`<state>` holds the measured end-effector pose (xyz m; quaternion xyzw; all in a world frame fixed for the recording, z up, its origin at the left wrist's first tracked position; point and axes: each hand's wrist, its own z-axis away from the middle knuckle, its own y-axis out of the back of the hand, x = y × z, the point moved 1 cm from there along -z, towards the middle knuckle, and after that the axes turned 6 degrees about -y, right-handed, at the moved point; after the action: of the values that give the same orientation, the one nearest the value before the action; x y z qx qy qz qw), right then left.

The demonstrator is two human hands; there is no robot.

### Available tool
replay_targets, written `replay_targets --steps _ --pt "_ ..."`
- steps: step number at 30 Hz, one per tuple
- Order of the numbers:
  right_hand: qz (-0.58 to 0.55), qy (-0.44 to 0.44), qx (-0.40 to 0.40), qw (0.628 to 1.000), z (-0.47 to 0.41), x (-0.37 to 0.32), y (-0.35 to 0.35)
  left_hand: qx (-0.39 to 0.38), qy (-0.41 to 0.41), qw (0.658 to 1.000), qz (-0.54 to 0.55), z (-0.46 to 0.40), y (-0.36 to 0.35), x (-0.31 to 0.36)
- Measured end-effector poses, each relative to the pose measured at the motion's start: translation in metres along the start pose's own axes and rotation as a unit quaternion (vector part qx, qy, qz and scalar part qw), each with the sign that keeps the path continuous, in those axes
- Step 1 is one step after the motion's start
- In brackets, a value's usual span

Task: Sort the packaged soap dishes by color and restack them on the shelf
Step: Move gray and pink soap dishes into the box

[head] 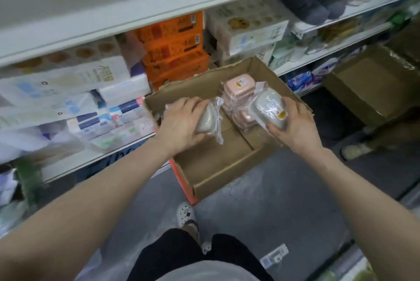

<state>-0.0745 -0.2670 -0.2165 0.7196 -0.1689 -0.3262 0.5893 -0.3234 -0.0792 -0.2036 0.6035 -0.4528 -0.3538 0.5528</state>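
Cardboard open box (218, 167) at twelve o'clock; left hand (181, 121) and right hand (293, 126) each have fingers clamped on a wrapped pale-grey soap dish (206, 121) (268, 108), pink wrapped soap dishes (238, 90) stacked at one o'clock.

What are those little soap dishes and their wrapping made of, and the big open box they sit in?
The pale soap dish in the right hand looks like smooth, matte moulded plastic, as do the pink soap dishes. Each wrapper seems to be thin clear plastic film: it crinkles and glints. The box looks like brown corrugated cardboard, dull, with a torn, ragged rim.

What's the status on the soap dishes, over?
Left hand grips one pale dish; right hand another. Pink stack in box. Nothing blocking.
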Motion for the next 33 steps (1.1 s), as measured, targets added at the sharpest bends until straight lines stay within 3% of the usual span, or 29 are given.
replay_targets --steps 6,9,14,21,28,33 --pt "0.004 0.004 -0.035 0.999 -0.047 0.023 -0.024 -0.095 0.007 0.995 0.018 -0.038 -0.033 -0.006" --pt "0.023 0.055 -0.078 0.995 -0.069 0.026 -0.036 -0.140 0.027 0.989 0.037 -0.039 -0.049 0.007" --pt "0.033 0.179 -0.141 0.973 -0.116 0.021 -0.055 -0.166 0.137 0.975 0.049 -0.032 -0.071 0.034" --pt "0.072 0.359 -0.243 0.899 -0.136 0.001 -0.094 -0.192 0.294 0.933 0.073 0.002 -0.087 0.077" --pt "0.108 0.480 -0.300 0.818 -0.111 -0.037 -0.150 -0.086 0.342 0.933 0.069 0.027 -0.093 0.092" --pt "0.128 0.485 -0.325 0.801 -0.087 -0.062 -0.198 -0.048 0.341 0.937 0.062 0.037 -0.098 0.097"
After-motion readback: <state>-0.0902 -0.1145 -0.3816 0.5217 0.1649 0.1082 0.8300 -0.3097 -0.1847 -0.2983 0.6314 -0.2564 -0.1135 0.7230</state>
